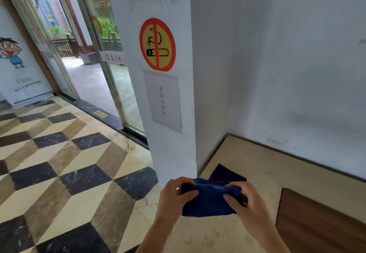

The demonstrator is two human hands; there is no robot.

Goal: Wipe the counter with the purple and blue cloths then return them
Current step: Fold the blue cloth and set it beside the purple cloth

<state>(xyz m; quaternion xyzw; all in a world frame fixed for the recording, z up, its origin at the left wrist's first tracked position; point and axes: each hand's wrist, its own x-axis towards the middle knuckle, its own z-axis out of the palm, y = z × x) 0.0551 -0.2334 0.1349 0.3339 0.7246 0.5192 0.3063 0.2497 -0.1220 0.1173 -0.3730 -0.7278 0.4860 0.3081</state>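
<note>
Blue cloth (208, 199): pinched by left hand (176, 195) and right hand (241, 199); keep edges aligned, lay beside purple cloth (227, 173) at twelve o'clock.

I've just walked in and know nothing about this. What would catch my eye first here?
Probably the big red and yellow no-smoking sign on the white pillar in the middle. Below it, at the bottom centre, the left hand and right hand hold a blue cloth stretched between them over the pale counter, with a purple cloth lying just behind. To the left, the bold cube-patterned floor runs toward an open doorway.
</note>
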